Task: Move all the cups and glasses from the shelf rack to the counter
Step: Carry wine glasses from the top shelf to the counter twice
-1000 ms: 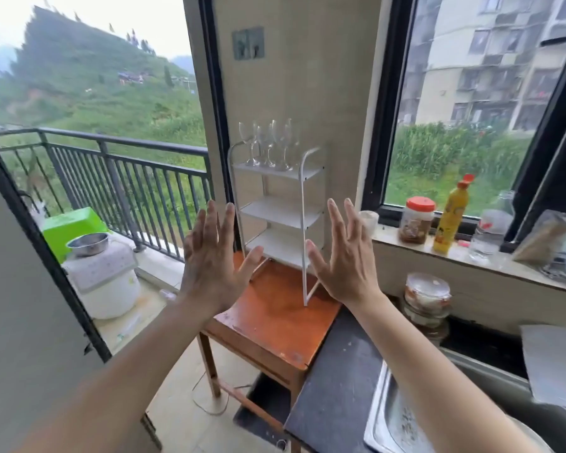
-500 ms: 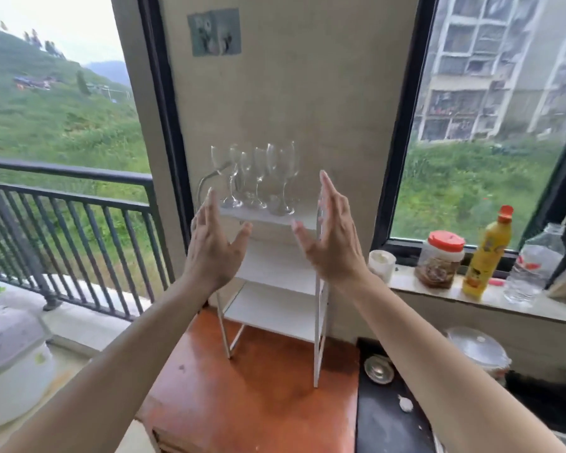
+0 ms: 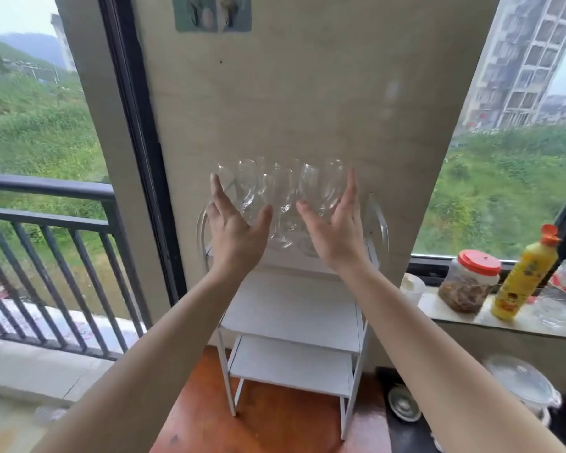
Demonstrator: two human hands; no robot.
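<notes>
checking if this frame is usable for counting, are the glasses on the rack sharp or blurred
Head view: the glasses are slightly blurred and overlap, clear against the beige wall, so a count is unsure; daylight is soft and even; the wide lens bends the tower block at the right edge.

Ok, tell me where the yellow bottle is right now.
The yellow bottle stands on the window sill at the right of the head view, between the red-lidded jar and a clear bottle.
</notes>
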